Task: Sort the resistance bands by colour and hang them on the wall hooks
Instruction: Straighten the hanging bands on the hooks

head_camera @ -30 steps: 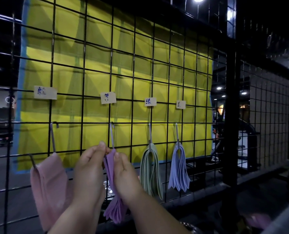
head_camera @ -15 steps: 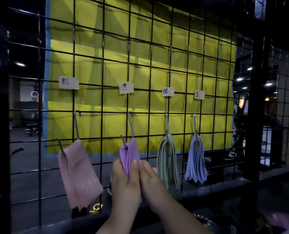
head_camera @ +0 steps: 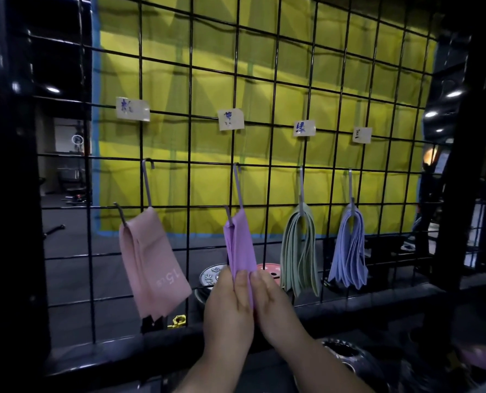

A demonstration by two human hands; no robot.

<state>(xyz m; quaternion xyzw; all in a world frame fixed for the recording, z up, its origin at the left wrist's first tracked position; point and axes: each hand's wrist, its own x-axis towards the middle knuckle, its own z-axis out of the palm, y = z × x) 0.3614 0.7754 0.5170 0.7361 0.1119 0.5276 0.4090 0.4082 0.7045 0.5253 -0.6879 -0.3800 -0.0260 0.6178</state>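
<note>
Purple resistance bands (head_camera: 240, 242) hang from the second metal hook (head_camera: 237, 191) on a black wire grid (head_camera: 278, 109). My left hand (head_camera: 227, 310) and my right hand (head_camera: 276, 304) pinch their lower end between them, thumbs up. Pink bands (head_camera: 154, 262) hang from the first hook (head_camera: 146, 182) on the left. Green bands (head_camera: 300, 251) and blue bands (head_camera: 349, 248) hang from the two hooks on the right. A small paper label (head_camera: 230, 119) sits above each hook.
A yellow sheet (head_camera: 264, 66) hangs behind the grid. Weight plates (head_camera: 212, 275) and a yellow collar (head_camera: 178, 320) lie on the floor beyond it. A thick black post (head_camera: 457, 165) stands right. A dark round plate (head_camera: 346, 353) lies near my right forearm.
My hands slid from the top of the purple bands at the hook down to their lower end. The view shifted left and lower, so the grid appears further right.
</note>
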